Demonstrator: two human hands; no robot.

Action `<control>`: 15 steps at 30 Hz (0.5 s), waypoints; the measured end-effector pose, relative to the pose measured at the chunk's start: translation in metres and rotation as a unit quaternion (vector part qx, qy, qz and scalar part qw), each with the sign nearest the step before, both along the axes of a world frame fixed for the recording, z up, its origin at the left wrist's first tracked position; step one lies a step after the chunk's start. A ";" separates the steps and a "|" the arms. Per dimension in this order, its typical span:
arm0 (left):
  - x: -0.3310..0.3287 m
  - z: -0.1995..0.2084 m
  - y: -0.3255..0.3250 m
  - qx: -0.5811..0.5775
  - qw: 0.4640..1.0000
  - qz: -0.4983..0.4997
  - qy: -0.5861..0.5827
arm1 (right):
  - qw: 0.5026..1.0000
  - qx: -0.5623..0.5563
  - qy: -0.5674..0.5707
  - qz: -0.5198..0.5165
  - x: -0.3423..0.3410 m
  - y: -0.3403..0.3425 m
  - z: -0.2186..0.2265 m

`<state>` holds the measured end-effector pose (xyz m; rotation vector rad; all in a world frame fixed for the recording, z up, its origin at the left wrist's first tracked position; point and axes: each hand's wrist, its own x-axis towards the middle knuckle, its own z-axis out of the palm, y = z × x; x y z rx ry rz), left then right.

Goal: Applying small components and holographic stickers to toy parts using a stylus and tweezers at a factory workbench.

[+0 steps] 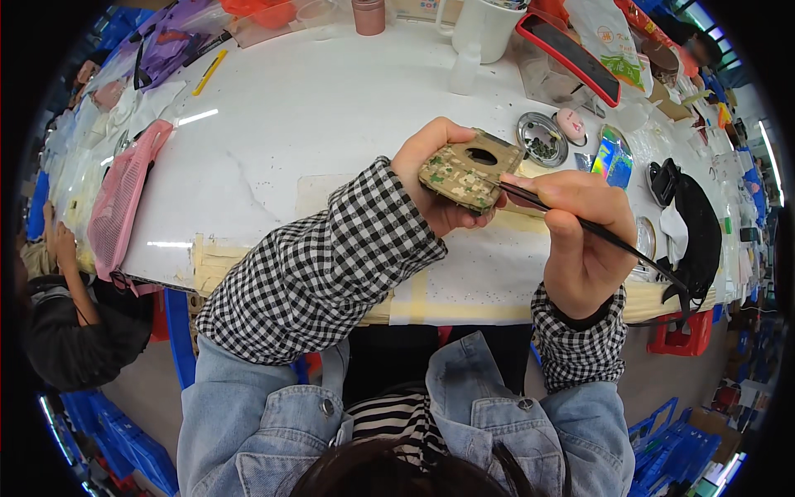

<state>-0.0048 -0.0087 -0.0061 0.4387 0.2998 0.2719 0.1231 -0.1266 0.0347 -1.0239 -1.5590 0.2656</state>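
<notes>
Camouflage piece: above the middle of the tabletop, tilted, a round hole through it (464,176).
Left hand: closed around the far and left sides of the piece (411,164).
Right hand: pinching a slim dark tool (598,230), whose tip is at the piece's right edge (584,217).
Tabletop: white and glossy, sprinkled with dark specks, catching streaks of light on the left (273,108).
Near edge: yellowish tape (219,263) along the border.
Left side: a pink mesh pouch (124,203); farther off, a yellow pen-like stick (209,73) and a purple bag (170,51).
Far right: a white mug (487,31), a red-cased phone (571,62), and a round metal dish (521,134) holding dark bits.
Room: another person (83,335) at left, grey floor (149,389), blue crates (137,447) near left, a red stool-like object (683,338) near right.
</notes>
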 end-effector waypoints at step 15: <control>-0.001 0.000 0.000 -0.001 1.000 0.002 0.002 | 1.000 -0.010 -0.003 -0.006 -0.001 -0.001 0.001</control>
